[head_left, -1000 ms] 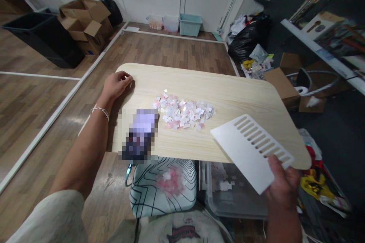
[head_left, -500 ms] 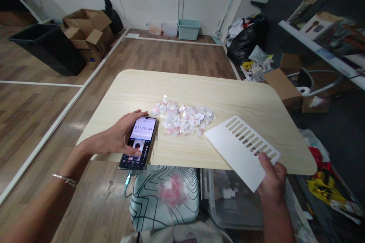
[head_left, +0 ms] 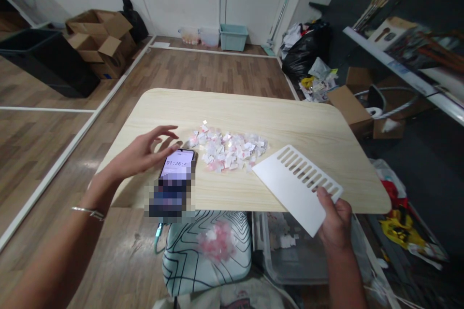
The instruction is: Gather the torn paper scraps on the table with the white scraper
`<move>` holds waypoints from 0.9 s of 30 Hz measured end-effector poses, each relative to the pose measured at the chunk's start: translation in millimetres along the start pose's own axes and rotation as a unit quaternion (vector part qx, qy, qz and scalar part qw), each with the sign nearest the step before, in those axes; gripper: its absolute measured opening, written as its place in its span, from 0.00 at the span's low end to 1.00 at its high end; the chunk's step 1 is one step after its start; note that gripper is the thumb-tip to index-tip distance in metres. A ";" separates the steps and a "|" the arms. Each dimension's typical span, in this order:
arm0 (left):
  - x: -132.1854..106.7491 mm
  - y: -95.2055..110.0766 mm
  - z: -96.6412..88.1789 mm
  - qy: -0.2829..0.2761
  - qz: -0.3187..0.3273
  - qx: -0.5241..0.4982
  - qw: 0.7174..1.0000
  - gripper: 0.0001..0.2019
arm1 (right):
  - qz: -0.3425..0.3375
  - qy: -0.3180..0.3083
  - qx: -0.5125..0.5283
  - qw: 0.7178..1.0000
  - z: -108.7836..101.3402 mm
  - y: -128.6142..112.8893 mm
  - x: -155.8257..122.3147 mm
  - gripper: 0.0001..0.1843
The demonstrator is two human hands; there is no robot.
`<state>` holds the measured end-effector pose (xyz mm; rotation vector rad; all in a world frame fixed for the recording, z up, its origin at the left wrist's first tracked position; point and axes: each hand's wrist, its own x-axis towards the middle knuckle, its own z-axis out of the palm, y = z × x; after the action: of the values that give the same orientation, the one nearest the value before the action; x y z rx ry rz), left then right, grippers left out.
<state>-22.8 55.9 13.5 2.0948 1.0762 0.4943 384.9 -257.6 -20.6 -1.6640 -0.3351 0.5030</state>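
Observation:
My left hand (head_left: 145, 151) hovers just above the upper left of a phone (head_left: 178, 164), its fingers apart and holding nothing. The phone lies at the table's near edge with a timer on its screen; its lower part is blurred out. My right hand (head_left: 335, 217) grips a flat white plastic board (head_left: 293, 188) with a row of long slots, thumb on top. The board is tilted over the table's near edge, its far corner close to a heap of small white and pinkish paper-like pieces (head_left: 232, 149). What exactly these pieces are, I cannot make out.
The pale wooden table (head_left: 290, 116) has rounded corners. Below its near edge are a patterned cushion (head_left: 206, 270) with a pinkish bundle on it and a clear plastic bin (head_left: 297, 270). Cardboard boxes (head_left: 97, 38) and a black bin (head_left: 47, 63) stand far left; a shelf (head_left: 391, 63) runs along the right.
My left hand has lifted off the phone and moved up, its fingers now clear of the screen. My right hand still holds the slotted board; the whole view has shifted slightly.

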 end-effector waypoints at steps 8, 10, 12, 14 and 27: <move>123.0 -4.9 -15.1 0.102 -0.025 -0.136 0.985 0.27 | -0.027 -0.039 -0.060 0.997 -9.9 6.7 -0.5 0.39; 137.6 -11.7 -6.9 0.125 -0.040 -0.146 0.981 0.23 | -0.024 -0.039 -0.061 0.997 -14.0 6.7 -3.2 0.39; 139.9 -18.3 0.6 0.130 -0.055 -0.141 0.980 0.21 | -0.020 -0.049 -0.062 0.997 -19.4 6.5 -6.3 0.37; 133.3 -22.8 4.2 0.123 -0.065 -0.128 0.982 0.20 | -0.016 -0.071 -0.068 0.995 -25.2 6.4 -9.3 0.34; 113.3 -16.3 3.2 0.111 -0.099 -0.053 0.988 0.16 | -0.017 -0.066 -0.077 0.995 -17.7 -5.3 -37.5 0.25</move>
<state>35.8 153.4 0.6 1.8492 1.3393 0.6813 362.0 -290.5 -8.5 -1.7739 -0.5088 0.5742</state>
